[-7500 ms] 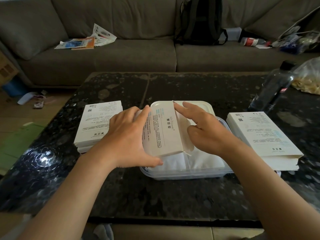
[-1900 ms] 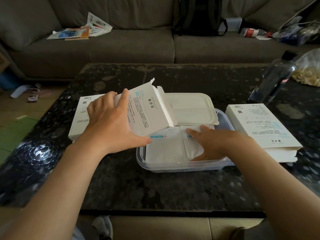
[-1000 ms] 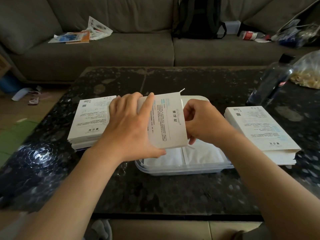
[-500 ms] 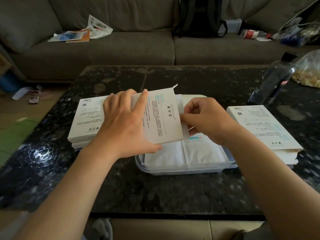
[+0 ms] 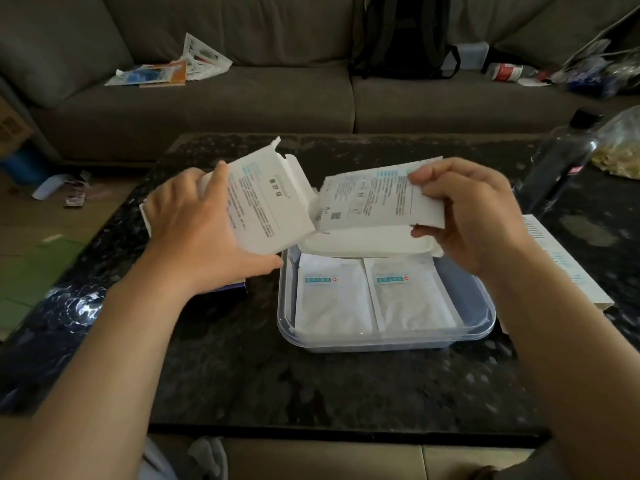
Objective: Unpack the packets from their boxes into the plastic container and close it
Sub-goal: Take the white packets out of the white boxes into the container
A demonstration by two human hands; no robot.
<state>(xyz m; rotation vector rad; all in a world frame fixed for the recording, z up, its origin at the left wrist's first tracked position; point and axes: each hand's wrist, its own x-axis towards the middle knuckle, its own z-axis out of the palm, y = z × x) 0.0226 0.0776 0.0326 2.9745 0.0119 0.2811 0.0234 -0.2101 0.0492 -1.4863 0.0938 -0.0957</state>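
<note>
My left hand point(image 5: 194, 230) grips a white cardboard box point(image 5: 268, 202) with its end flap open, tilted above the table. My right hand point(image 5: 474, 209) pinches a white packet point(image 5: 367, 199) just clear of the box mouth, above the container. The clear plastic container point(image 5: 478, 306) sits in the middle of the table with two white packets point(image 5: 332, 299) lying flat side by side in it. Its white lid point(image 5: 363, 242) rests against the container's far rim.
A white box point(image 5: 568, 268) lies on the dark table point(image 5: 311, 382) to the right, partly behind my right arm. A dark bottle point(image 5: 557, 164) and a clear bag stand at the far right. Behind is a grey sofa point(image 5: 242, 102) with papers and a black backpack point(image 5: 401, 36).
My right hand has drawn a packet out of the box and moved it right and up. My left hand has tilted the box leftwards, so the packets in the container now show.
</note>
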